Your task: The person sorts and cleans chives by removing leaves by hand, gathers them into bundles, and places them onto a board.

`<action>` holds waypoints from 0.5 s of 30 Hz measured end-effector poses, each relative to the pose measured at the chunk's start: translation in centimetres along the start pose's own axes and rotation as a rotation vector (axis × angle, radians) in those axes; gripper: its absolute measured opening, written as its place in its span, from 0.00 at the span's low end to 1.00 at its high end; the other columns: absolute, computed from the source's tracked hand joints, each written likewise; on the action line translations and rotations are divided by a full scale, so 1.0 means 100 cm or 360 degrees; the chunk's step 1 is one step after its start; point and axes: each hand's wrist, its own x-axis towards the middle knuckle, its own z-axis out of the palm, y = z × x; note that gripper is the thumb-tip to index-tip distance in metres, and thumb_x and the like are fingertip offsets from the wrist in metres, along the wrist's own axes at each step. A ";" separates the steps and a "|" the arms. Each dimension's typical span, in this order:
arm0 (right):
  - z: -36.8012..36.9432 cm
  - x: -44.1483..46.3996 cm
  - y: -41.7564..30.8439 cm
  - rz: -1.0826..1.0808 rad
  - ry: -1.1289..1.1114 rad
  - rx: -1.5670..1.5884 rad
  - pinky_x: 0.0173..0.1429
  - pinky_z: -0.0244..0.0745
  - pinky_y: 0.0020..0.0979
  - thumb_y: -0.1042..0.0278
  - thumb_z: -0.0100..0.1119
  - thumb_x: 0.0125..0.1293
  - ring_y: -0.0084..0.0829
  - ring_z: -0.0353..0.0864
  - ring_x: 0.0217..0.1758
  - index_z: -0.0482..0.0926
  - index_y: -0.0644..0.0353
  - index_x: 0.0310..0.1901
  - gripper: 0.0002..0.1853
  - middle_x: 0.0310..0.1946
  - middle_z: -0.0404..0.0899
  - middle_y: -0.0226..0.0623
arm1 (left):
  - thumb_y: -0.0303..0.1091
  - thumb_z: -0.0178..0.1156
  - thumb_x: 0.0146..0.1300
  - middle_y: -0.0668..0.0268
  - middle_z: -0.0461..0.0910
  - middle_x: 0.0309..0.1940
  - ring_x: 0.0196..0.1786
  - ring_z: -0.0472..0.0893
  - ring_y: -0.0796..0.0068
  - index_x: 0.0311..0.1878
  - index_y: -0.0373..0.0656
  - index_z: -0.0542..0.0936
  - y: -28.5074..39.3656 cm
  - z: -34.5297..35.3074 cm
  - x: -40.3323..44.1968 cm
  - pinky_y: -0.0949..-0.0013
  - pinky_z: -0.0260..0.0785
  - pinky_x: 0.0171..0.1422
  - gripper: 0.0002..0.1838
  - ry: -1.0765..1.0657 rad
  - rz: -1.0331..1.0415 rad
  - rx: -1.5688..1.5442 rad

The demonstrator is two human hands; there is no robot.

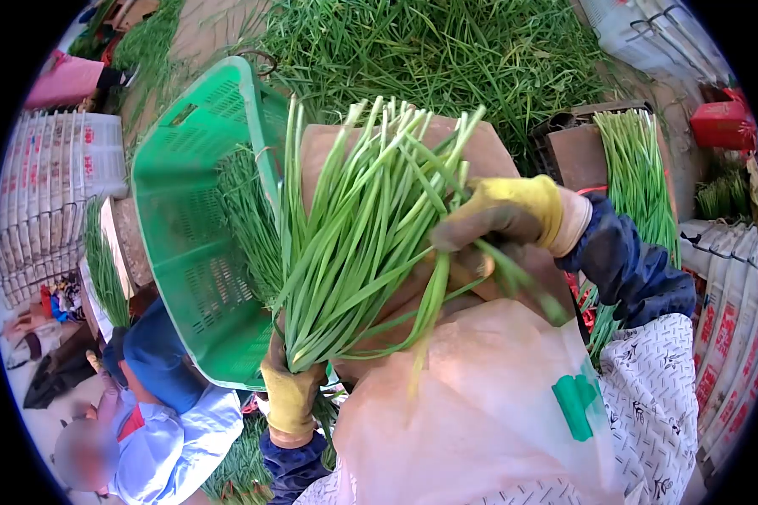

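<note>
A loose fan of long green stalks (pixel 354 227) lies over a brown board (pixel 497 151) in front of me, pale ends pointing away. My left hand (pixel 290 391), in a yellow glove, is closed round the leafy ends at the near left. My right hand (pixel 497 219), in a yellow glove with a dirty brown palm, is at the right side of the fan, its fingers pinched on a few stalks. Some of these bend down below it, blurred. A translucent apron (pixel 472 404) with green tape covers my lap.
A green perforated basket (pixel 198 278) holding stalks stands close at the left. Neat stalks (pixel 636 168) lie on a stand at the right. A large green heap (pixel 446 50) is ahead. A co-worker (pixel 156 438) sits at lower left. White crates (pixel 59 185) stand further left.
</note>
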 end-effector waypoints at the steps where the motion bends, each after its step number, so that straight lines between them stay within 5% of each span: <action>1: -0.019 0.004 0.000 -0.0737 -0.0147 -0.0672 0.23 0.67 0.22 0.64 0.57 0.66 0.19 0.72 0.19 0.80 0.62 0.33 0.10 0.18 0.75 0.29 | 0.24 0.66 0.49 0.61 0.82 0.45 0.44 0.80 0.74 0.60 0.34 0.73 0.005 -0.003 0.000 0.70 0.73 0.48 0.31 -0.0059 -0.0045 -0.0045; 2: -0.034 0.008 0.005 -0.1478 -0.0290 -0.1340 0.23 0.66 0.22 0.65 0.57 0.66 0.20 0.71 0.18 0.79 0.62 0.33 0.10 0.17 0.73 0.29 | 0.24 0.66 0.49 0.62 0.83 0.42 0.39 0.81 0.75 0.59 0.34 0.74 0.012 -0.007 0.000 0.71 0.74 0.42 0.30 -0.0093 -0.0051 -0.0068; 3: -0.034 0.005 0.014 -0.1046 -0.0266 -0.0552 0.21 0.62 0.21 0.63 0.55 0.68 0.19 0.69 0.17 0.79 0.63 0.38 0.11 0.16 0.71 0.26 | 0.23 0.68 0.48 0.65 0.81 0.32 0.25 0.77 0.79 0.55 0.35 0.75 0.035 -0.006 -0.005 0.74 0.70 0.26 0.27 -0.0191 -0.0249 -0.0376; 4: -0.033 0.003 0.022 -0.0749 -0.0118 0.0349 0.20 0.58 0.21 0.62 0.54 0.69 0.19 0.66 0.15 0.78 0.64 0.44 0.13 0.14 0.69 0.23 | 0.23 0.68 0.48 0.65 0.81 0.32 0.25 0.77 0.79 0.55 0.35 0.75 0.041 -0.005 -0.004 0.74 0.70 0.26 0.27 -0.0188 -0.0252 -0.0372; 6: -0.031 0.015 0.008 -0.0856 -0.0398 0.0633 0.17 0.55 0.20 0.59 0.51 0.72 0.16 0.63 0.13 0.72 0.67 0.57 0.21 0.15 0.69 0.20 | 0.22 0.67 0.47 0.67 0.79 0.26 0.16 0.72 0.82 0.51 0.36 0.76 0.049 -0.003 -0.002 0.76 0.63 0.18 0.24 -0.0382 -0.0408 -0.0180; 9: -0.039 0.027 -0.003 -0.0993 -0.0535 0.1073 0.15 0.54 0.19 0.57 0.47 0.74 0.13 0.60 0.11 0.62 0.71 0.65 0.27 0.16 0.68 0.18 | 0.21 0.66 0.47 0.67 0.79 0.25 0.18 0.73 0.81 0.48 0.36 0.75 0.054 0.003 0.001 0.76 0.65 0.20 0.22 -0.0467 -0.0539 -0.0346; 12: -0.075 0.037 -0.016 -0.1184 -0.0696 0.1196 0.12 0.54 0.19 0.62 0.41 0.76 0.13 0.52 0.08 0.62 0.73 0.64 0.23 0.18 0.68 0.17 | 0.22 0.66 0.46 0.66 0.79 0.26 0.19 0.75 0.80 0.48 0.35 0.75 0.053 0.008 0.002 0.75 0.65 0.20 0.22 -0.0481 -0.0569 -0.0362; 13: -0.083 0.041 -0.018 -0.1287 -0.0810 0.1132 0.18 0.60 0.18 0.63 0.43 0.75 0.12 0.52 0.11 0.61 0.73 0.65 0.24 0.20 0.71 0.17 | 0.22 0.66 0.46 0.66 0.79 0.26 0.19 0.75 0.80 0.47 0.35 0.75 0.054 0.009 0.003 0.76 0.66 0.20 0.22 -0.0534 -0.0570 -0.0362; 15: -0.103 0.036 -0.034 -0.1596 -0.0741 0.0982 0.30 0.73 0.21 0.60 0.52 0.72 0.16 0.71 0.20 0.58 0.72 0.67 0.30 0.27 0.80 0.23 | 0.21 0.66 0.45 0.65 0.80 0.28 0.22 0.76 0.78 0.47 0.35 0.76 0.053 0.011 0.004 0.75 0.67 0.22 0.22 -0.0623 -0.0582 -0.0363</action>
